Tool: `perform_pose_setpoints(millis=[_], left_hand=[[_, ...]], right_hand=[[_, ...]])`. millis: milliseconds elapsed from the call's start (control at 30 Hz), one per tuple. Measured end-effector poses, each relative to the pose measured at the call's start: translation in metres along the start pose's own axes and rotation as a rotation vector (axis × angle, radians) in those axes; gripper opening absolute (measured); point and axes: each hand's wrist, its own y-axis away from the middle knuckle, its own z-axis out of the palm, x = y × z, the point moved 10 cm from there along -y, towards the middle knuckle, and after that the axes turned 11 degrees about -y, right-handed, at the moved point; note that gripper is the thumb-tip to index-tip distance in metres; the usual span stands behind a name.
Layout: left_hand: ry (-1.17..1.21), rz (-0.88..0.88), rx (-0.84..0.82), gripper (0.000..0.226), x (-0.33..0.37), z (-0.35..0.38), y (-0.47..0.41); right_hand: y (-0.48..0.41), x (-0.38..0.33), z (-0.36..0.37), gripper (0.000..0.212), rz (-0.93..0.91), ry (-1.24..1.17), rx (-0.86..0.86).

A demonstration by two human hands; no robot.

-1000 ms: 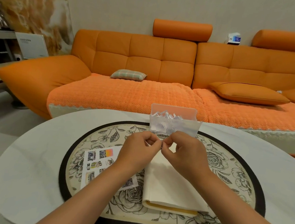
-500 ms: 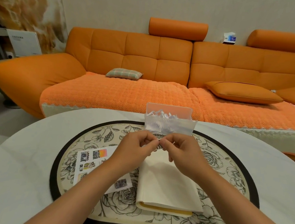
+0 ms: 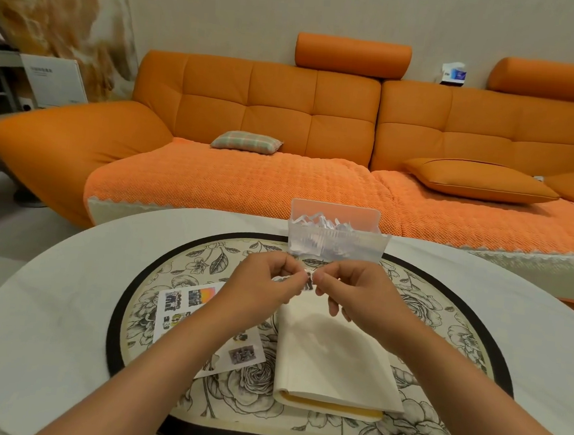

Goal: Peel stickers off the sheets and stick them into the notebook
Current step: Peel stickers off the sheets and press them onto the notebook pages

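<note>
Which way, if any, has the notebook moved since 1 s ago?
No. The notebook keeps its spot on the floral mat, same gap to the sticker sheet; only the camera shifted.

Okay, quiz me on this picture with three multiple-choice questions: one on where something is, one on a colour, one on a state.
1. Where does the sticker sheet lie relative to the notebook?
A. on top of it
B. to its left on the mat
C. under it

2. What colour is the sofa?
A. grey
B. green
C. orange

3. What state is the notebook in?
A. closed
B. open flat
C. standing upright

Answers:
1 B: the sheet lies flat on the mat, left of the notebook.
2 C: its back and seats are orange.
3 A: its cream cover lies shut over the pages.
</note>
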Motion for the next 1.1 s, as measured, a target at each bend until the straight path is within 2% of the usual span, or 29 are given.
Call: perform_pose_setpoints(millis=[167, 400, 500, 600, 700, 733, 800, 867, 933, 1033, 1100], left_hand=[[-0.022, 0.004, -0.002, 0.016, -0.001, 0.001, 0.000], [-0.053, 0.027, -0.015, 0.016, 0.003, 0.003, 0.000], [-0.067, 0.030, -0.025, 0.016, 0.002, 0.004, -0.001], [-0.086, 0.040, 0.016, 0.015, 0.002, -0.001, -0.001], [-0.168, 0.089, 0.130, 0.005, 0.007, -0.010, 0.004], [-0.271, 0.151, 0.225, 0.003, 0.013, -0.016, 0.007], [-0.548, 0.325, 0.447, 0.015, 0.033, -0.025, 0.018], [-0.662, 0.425, 0.553, 0.015, 0.047, -0.025, 0.025], [-0.553, 0.387, 0.481, 0.010, 0.046, -0.023, 0.022], [-0.199, 0.093, 0.284, 0.005, 0.015, -0.012, 0.011], [-0.094, -0.007, 0.222, 0.007, 0.004, -0.006, 0.008]], right_hand=[[0.005, -0.012, 0.000, 0.018, -0.084, 0.164, 0.036], [0.011, -0.033, 0.006, 0.016, -0.310, 0.482, 0.096], [0.011, -0.031, 0.007, 0.017, -0.293, 0.469, 0.075], [0.009, -0.022, 0.006, 0.025, -0.180, 0.288, 0.058], [0.008, -0.014, 0.000, 0.030, -0.078, 0.143, 0.102], [0.008, -0.014, -0.001, 0.029, -0.068, 0.131, 0.119], [0.008, -0.014, -0.004, 0.028, -0.071, 0.131, 0.155], [0.008, -0.016, -0.008, 0.028, -0.098, 0.152, 0.195], [0.008, -0.019, -0.011, 0.026, -0.137, 0.196, 0.227], [0.010, -0.023, -0.012, 0.017, -0.196, 0.272, 0.257], [0.013, -0.026, -0.011, 0.014, -0.243, 0.337, 0.264]])
